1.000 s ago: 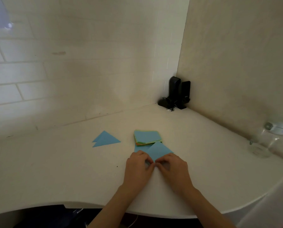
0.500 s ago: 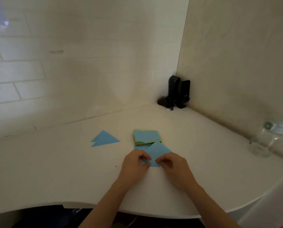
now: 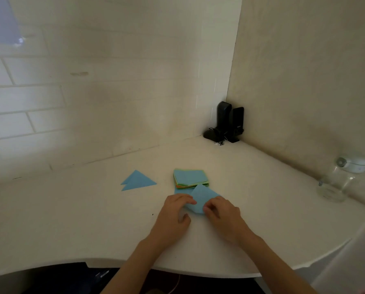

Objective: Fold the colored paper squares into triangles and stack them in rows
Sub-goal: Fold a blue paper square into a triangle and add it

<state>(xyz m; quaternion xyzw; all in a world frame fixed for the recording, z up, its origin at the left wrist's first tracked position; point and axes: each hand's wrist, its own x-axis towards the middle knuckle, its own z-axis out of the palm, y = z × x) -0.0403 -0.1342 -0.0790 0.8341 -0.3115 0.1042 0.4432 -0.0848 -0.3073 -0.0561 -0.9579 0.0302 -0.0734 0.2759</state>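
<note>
A blue paper square [image 3: 201, 198] lies partly folded on the white counter, one corner turned over. My left hand [image 3: 175, 215] presses its left side with curled fingers, and my right hand [image 3: 221, 215] pinches its near corner. Just behind it sits a stack of colored paper squares [image 3: 190, 178], blue on top with green and orange edges showing. To the left, two folded blue triangles [image 3: 138, 181] lie overlapped.
A black device with a cable [image 3: 227, 124] stands in the far corner. A clear glass jar [image 3: 338, 181] lies on its side at the right wall. The counter's curved front edge [image 3: 177, 269] runs below my forearms.
My hands have moved slightly apart along the fold. The paper's folded flap now lies lower and flatter than a second ago.
</note>
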